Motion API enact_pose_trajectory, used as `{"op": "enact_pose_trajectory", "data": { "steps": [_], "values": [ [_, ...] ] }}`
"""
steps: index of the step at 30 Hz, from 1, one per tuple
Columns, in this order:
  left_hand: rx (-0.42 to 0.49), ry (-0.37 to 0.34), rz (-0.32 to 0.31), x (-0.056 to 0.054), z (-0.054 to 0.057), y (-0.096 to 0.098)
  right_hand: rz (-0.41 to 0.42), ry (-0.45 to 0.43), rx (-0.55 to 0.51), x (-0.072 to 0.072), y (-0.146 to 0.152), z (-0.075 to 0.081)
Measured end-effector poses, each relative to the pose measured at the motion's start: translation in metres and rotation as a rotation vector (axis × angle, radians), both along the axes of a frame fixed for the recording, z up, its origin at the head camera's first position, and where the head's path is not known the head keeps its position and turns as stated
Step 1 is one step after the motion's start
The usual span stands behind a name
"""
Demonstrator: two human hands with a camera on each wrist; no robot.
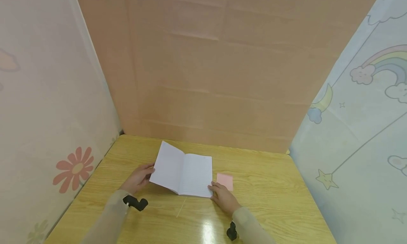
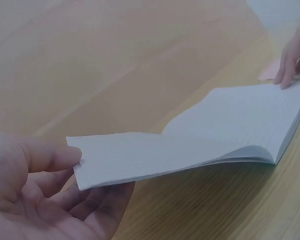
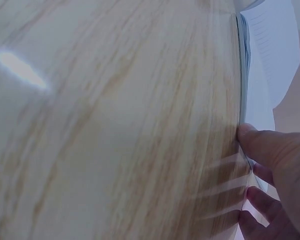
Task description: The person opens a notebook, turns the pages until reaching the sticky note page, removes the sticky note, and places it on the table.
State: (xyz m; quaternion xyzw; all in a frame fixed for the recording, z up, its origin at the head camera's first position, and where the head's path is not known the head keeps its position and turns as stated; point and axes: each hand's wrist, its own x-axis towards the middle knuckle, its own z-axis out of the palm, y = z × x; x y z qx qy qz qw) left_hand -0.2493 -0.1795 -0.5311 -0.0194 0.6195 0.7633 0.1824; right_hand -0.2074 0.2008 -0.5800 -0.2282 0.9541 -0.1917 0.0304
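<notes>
An open notebook (image 1: 196,175) with lined pages lies on the wooden table. Its left side (image 1: 166,168) is lifted and slants up from the fold. My left hand (image 1: 138,178) holds that raised side by its outer edge; in the left wrist view the thumb is on top and the other fingers are underneath. At the lower right corner, my right hand (image 1: 225,198) grips the notebook's edge, with fingertips on the page. The right wrist view shows the thumb (image 3: 262,145) against the notebook's side. A pink sticky note (image 1: 225,181) lies just beyond the right hand.
The wooden table (image 1: 270,187) has a brown paper-like backdrop (image 1: 216,78) at its far edge. Patterned panels (image 1: 356,131) stand along both sides. Black mounts (image 1: 136,203) are strapped on both wrists. A thin pale strip (image 1: 181,208) lies below the notebook.
</notes>
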Motion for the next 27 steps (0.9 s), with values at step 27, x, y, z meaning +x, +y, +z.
{"op": "enact_pose_trajectory", "data": {
  "steps": [27],
  "values": [
    [-0.407, 0.498, -0.135, -0.002, 0.005, 0.099, -0.009, -0.018, -0.028, 0.000, 0.001, -0.002]
  ]
}}
